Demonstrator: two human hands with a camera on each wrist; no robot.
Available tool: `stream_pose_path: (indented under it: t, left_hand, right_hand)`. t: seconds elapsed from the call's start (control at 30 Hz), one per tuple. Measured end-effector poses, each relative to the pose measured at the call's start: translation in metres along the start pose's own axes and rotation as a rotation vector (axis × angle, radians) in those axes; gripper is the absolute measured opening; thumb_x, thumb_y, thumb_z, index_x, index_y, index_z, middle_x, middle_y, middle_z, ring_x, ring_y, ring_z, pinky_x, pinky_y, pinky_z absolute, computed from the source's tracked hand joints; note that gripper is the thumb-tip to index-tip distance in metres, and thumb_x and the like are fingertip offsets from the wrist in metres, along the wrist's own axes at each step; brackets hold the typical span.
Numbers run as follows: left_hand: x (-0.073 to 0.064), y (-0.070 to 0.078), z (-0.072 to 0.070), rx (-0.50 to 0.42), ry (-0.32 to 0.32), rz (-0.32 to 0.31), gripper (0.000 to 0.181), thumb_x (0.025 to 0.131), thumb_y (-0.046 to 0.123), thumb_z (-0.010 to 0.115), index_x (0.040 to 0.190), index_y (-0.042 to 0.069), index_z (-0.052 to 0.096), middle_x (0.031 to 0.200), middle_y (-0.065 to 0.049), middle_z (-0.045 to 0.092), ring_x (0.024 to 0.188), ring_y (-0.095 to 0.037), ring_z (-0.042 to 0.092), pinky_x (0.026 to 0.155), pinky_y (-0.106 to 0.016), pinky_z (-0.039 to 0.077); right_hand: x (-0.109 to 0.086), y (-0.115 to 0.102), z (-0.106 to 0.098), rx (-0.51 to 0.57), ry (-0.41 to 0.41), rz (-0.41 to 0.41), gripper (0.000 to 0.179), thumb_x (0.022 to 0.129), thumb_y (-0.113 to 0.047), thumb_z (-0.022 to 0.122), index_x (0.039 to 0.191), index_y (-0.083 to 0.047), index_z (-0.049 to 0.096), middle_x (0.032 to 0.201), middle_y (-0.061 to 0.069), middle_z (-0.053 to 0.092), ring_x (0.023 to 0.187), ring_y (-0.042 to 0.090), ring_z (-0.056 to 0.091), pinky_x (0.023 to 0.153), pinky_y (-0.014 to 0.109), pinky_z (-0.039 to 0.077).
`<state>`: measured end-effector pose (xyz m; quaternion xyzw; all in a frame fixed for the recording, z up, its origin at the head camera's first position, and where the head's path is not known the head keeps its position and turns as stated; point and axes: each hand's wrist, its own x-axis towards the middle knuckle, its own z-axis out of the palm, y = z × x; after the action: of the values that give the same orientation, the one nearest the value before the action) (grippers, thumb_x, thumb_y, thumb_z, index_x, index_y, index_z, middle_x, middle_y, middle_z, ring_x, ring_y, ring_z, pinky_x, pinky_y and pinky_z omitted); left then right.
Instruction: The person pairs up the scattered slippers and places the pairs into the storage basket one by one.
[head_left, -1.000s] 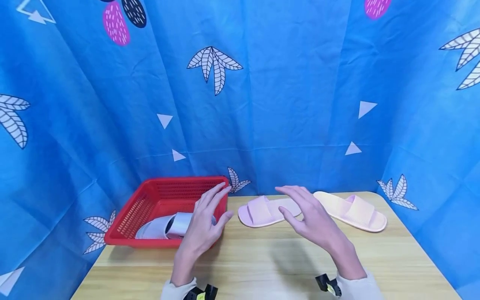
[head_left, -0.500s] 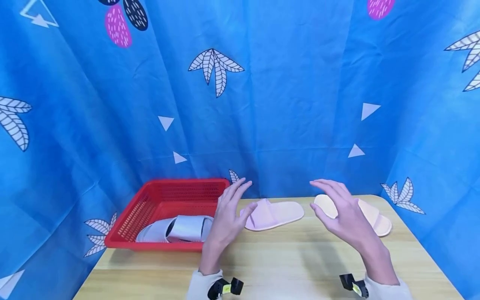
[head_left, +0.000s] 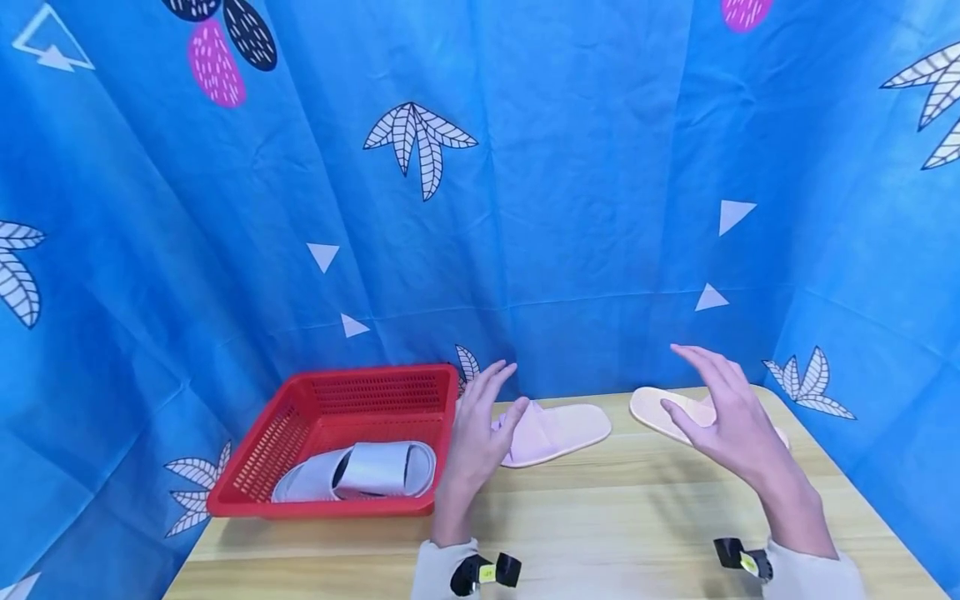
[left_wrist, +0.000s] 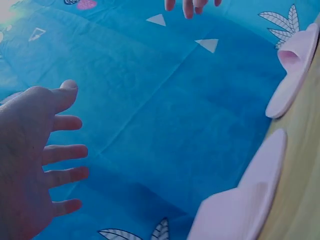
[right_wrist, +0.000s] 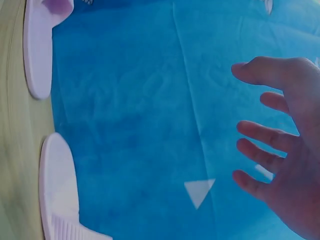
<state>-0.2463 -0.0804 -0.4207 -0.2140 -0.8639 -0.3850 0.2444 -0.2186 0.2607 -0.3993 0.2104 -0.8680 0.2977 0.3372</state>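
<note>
My left hand (head_left: 480,442) hovers over the table with its fingers extended and thumb apart, holding nothing. In the head view it overlaps the strap end of a pink slide slipper (head_left: 577,427). Farther right, my right hand (head_left: 735,425) is likewise raised with spread fingers and nothing in its grasp. It partly covers a second, paler slide slipper (head_left: 651,407), whose strap is mostly hidden. Both slippers lie flat at the back of the table. A grey slipper (head_left: 375,469) rests inside the red plastic basket (head_left: 258,446), left of my left hand.
The wooden table (head_left: 585,533) reaches to a blue patterned curtain (head_left: 570,208) that hangs behind it and along both sides. A band with a black mount (head_left: 483,573) is on the left wrist, and a similar mount (head_left: 738,557) on the right.
Both hands have moved to the right, away from over the basket, with the left hand now at the pink slipper's strap end. The grey slipper has come fully into view. The slippers stay put.
</note>
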Motion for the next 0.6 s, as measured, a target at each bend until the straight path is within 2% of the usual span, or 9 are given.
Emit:
stream_pose_path:
  t: [0.2, 0.4, 0.6]
  left_hand:
    - [-0.002, -0.008, 0.013, -0.013, -0.006, 0.031, 0.053, 0.1, 0.036, 0.066, 0.149, 0.022, 0.055, 0.156, -0.003, 0.048, 0.145, -0.025, 0.041, 0.109, -0.064, 0.037]
    - [-0.007, -0.018, 0.022, -0.04, -0.038, -0.008, 0.055, 0.1, 0.041, 0.064, 0.149, 0.018, 0.055, 0.156, -0.008, 0.047, 0.146, -0.03, 0.038, 0.111, -0.065, 0.035]
    - [-0.007, -0.027, 0.03, -0.065, -0.1, -0.056, 0.055, 0.101, 0.045, 0.062, 0.15, 0.022, 0.054, 0.158, -0.005, 0.044, 0.147, -0.029, 0.036, 0.112, -0.062, 0.036]
  right_hand:
    - [-0.01, 0.019, -0.003, 0.01, 0.005, 0.085, 0.086, 0.076, -0.009, 0.086, 0.153, -0.013, 0.048, 0.153, 0.021, 0.043, 0.136, 0.049, 0.038, 0.096, 0.077, 0.035]
    - [-0.023, 0.043, -0.001, 0.019, -0.02, 0.169, 0.085, 0.081, -0.013, 0.084, 0.156, -0.011, 0.042, 0.155, 0.025, 0.037, 0.136, 0.055, 0.034, 0.099, 0.081, 0.027]
    - [-0.033, 0.064, 0.001, 0.006, -0.048, 0.216, 0.086, 0.083, -0.016, 0.082, 0.157, -0.008, 0.039, 0.156, 0.029, 0.033, 0.139, 0.056, 0.028, 0.106, 0.08, 0.019]
